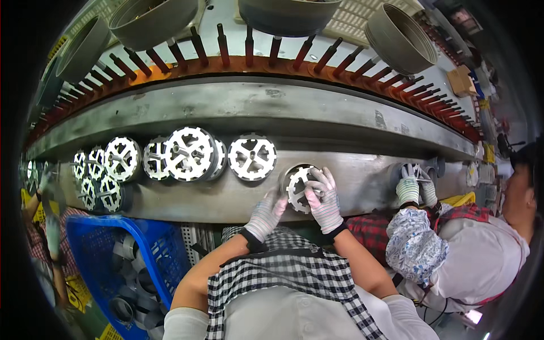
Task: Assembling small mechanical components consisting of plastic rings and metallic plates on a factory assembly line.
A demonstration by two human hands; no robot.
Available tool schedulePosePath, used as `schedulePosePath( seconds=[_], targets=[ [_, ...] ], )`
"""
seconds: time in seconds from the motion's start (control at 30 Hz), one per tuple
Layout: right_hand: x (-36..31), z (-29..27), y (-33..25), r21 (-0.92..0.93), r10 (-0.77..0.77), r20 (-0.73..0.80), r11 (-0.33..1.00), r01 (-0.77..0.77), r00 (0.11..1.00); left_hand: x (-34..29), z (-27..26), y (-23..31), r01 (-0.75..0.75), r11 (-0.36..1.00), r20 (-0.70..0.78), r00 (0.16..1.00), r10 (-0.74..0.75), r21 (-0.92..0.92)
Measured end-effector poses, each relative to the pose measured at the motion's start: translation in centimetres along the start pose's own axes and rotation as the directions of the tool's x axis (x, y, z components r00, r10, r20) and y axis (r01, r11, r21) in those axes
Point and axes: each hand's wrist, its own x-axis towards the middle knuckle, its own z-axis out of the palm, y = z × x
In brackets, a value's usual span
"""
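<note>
Just ahead of me, a white spoked wheel with a notched rim (296, 191) sits tilted in a dark round housing on the metal bench. My right hand (325, 204), in a striped glove, closes over the wheel's right side, its fingers curled near the hub. Against the lower left edge rests my left hand (265, 216), gloved the same way, thumb and fingers holding that side. Beyond my left hand lies another spoked wheel (253, 157), face up. Farther left, more such wheels stand grouped, one large wheel (188, 154) overlapping others.
A blue basket (127, 224) of grey rings stands at my lower left. Behind the bench runs a long metal ledge (266, 96), then a row of upright dark pegs (249, 48) and large round tubs (399, 39). A co-worker (470, 255) handles parts at the right; another person is at far left.
</note>
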Motion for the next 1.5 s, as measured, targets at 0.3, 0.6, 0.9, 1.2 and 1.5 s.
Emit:
schedulePosePath(
  seconds=[0.3,0.6,0.9,1.2,1.5],
  targets=[
    [0.8,0.8,0.3,-0.095,0.027,0.062,0.995,-0.021,0.998,1.1,0.4,3.0,0.06,0.977,-0.016,0.998,-0.058,0.202],
    [0.8,1.7,0.6,-0.221,-0.06,0.031,0.973,0.066,0.998,2.4,1.0,1.9,0.267,0.908,0.09,0.964,-0.252,-0.321],
    [0.9,2.2,1.3,-0.209,-0.097,-0.01,0.974,0.092,0.995,3.1,1.5,1.2,0.259,0.933,0.04,0.966,-0.257,-0.249],
    [1.7,-2.2,-2.8,-0.398,0.041,0.137,0.917,0.017,0.99,0.3,-7.0,3.8,0.089,0.99,0.32,0.946,-0.05,-0.107],
    [7.4,-11.2,-8.0,0.484,0.481,0.097,0.742,-0.464,0.871,-13.1,-18.9,5.2,0.023,0.956,-0.142,0.988,-0.067,-0.292]
  ],
)
